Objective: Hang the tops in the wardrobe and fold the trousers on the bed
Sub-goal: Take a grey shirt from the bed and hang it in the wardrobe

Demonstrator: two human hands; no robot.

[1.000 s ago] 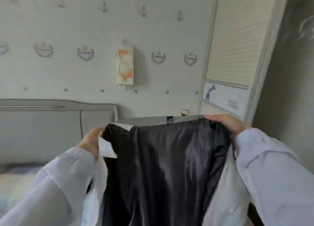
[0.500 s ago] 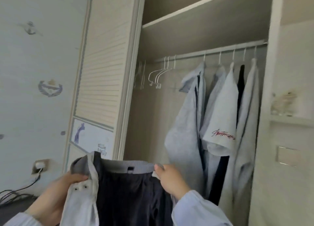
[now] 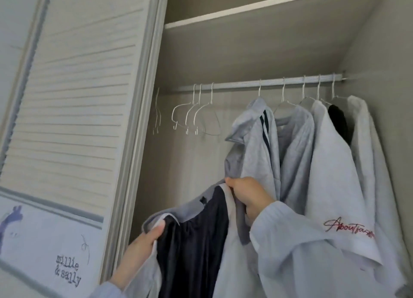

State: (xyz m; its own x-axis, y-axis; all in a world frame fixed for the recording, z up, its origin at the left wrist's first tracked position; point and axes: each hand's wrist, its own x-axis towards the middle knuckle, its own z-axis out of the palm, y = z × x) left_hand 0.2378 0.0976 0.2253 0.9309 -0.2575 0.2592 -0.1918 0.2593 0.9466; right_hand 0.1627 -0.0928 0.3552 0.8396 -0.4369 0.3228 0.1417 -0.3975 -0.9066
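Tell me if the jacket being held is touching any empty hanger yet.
Apart. The head view shows the jacket held low in both hands, with bare wardrobe wall showing between its collar and the empty hangers on the rail above.

A slatted sliding door (image 3: 73, 109) beside the opening carries a panel lettered "millie & sally" (image 3: 67, 273).

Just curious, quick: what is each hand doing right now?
Left hand: closed on the collar of the grey jacket.
Right hand: closed on the same jacket's collar, higher up.
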